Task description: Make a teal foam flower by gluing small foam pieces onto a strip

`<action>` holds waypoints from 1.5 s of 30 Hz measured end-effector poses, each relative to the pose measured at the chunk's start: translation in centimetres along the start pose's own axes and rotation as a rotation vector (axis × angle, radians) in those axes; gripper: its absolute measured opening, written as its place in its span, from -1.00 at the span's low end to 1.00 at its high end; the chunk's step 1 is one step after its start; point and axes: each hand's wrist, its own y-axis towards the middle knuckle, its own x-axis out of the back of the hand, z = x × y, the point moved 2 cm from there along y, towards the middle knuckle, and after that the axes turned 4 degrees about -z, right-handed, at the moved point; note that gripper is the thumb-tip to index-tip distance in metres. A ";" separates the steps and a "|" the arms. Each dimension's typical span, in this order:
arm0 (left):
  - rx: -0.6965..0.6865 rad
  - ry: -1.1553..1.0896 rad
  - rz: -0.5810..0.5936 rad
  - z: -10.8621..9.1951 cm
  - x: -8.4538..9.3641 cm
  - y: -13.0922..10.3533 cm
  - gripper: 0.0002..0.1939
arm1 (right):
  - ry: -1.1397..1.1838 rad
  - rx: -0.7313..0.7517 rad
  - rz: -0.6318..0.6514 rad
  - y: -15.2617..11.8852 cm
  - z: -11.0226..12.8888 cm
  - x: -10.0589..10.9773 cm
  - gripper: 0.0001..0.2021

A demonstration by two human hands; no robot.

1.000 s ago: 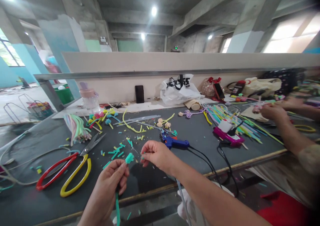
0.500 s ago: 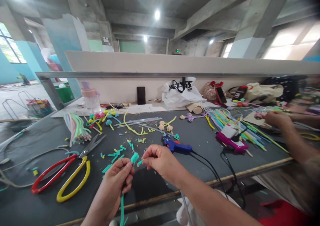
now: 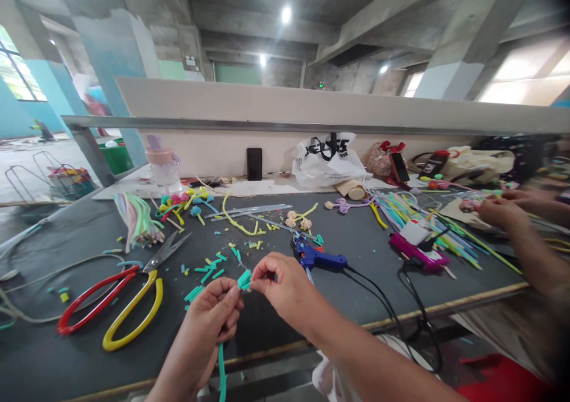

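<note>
Head view: beyond the hands, well apart from them, a clear cup with a pink lid (image 3: 162, 173) stands at the back, its contents hard to tell; a white plastic bag (image 3: 329, 167) slumps farther right, what it holds hidden. Far off to the left, a wire basket (image 3: 84, 187) holds red and yellow bits. The left hand (image 3: 216, 310) is curled closed round a teal stem (image 3: 222, 369), thumb and fingers pinching just below its teal head (image 3: 244, 279). The right hand (image 3: 280, 280) has thumb and forefinger nearly together at that head; whether they grip a snippet cannot be told. One pair of scissors (image 3: 161, 258) lies left of the left hand, one blue glue gun (image 3: 325, 259) just beyond the right hand. Teal snippets (image 3: 207, 276), too many to count, lie beyond the left hand.
</note>
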 end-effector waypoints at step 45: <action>0.027 -0.167 0.051 -0.5 1.0 -0.2 -0.78 | -0.762 -0.324 0.213 1.9 -8.6 8.5 -0.57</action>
